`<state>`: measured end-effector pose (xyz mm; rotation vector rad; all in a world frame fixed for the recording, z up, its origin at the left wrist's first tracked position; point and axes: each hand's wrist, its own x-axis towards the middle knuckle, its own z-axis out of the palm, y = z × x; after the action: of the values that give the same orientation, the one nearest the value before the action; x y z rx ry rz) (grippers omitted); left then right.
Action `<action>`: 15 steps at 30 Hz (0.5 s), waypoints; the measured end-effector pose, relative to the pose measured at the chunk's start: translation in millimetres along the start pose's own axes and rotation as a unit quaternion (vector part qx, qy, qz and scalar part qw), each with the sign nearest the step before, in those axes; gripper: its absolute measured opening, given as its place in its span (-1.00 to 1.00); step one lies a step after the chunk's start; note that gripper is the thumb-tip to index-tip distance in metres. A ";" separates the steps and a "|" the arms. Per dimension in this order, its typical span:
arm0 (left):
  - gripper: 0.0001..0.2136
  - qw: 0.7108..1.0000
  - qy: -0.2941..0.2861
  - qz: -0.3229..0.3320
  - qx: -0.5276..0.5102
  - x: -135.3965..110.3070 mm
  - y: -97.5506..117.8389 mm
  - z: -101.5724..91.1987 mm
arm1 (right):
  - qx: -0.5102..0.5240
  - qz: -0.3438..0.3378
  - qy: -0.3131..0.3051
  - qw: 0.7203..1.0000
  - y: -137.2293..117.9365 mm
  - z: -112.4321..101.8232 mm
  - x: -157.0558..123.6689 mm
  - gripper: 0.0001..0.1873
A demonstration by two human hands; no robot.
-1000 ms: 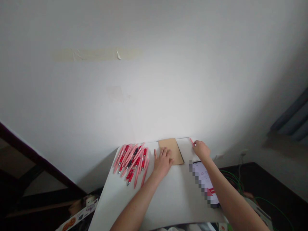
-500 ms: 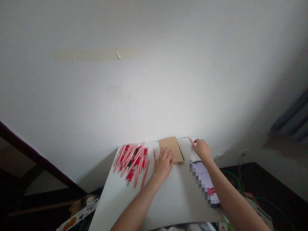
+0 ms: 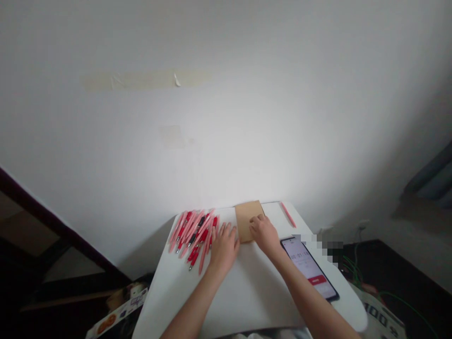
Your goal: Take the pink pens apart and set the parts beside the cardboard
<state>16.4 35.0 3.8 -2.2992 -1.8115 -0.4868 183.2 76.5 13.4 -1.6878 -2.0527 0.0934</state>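
Pink pens (image 3: pixel 193 229) might scatter if the left hand (image 3: pixel 225 248), grip spread, nudges them; right hand (image 3: pixel 263 232), over the notebook (image 3: pixel 244 219), grip unclear.

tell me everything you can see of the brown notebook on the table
The brown notebook is plain, flat and roughly rectangular, with a matte, card-like cover and no visible print. It lies closed at the far edge of the white table, by the wall. The right hand covers part of its right side, fingers apparently touching; the left hand is near its left edge, contact unclear.
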 end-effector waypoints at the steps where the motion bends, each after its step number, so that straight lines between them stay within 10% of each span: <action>1: -0.64 1.000 0.004 0.003 0.006 -3.8 -3.9 -1.4 | -0.015 -0.010 -0.004 1.000 -3.6 5.3 -4.7 -0.80; 15: -0.81 0.989 0.084 -0.106 0.059 -40.5 -33.6 -8.8 | -0.018 -0.037 0.034 0.999 2.8 23.0 -22.9 -0.82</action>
<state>-25.8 3.4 -4.7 -1.9375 -1.9546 -0.5696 179.5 61.3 -15.1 -1.6119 -2.0743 -0.0255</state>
